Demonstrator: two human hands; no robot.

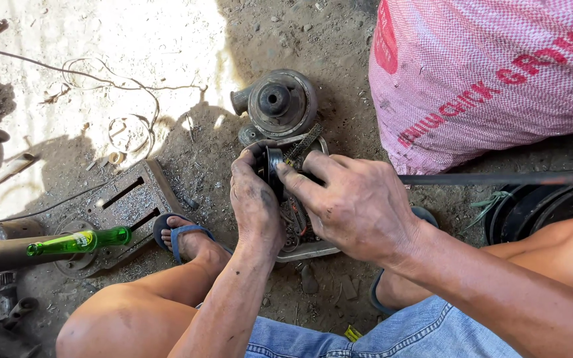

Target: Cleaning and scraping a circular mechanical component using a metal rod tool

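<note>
At the frame's centre, a black round part (268, 166) is pinched by fingers of the left hand (254, 202) and right hand (356, 209), above a metal housing (310, 248).

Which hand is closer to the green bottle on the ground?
Left. The left hand grips the small dark part in the middle, on the side toward the green bottle. The right hand sits farther away, on the part's other side.
</note>
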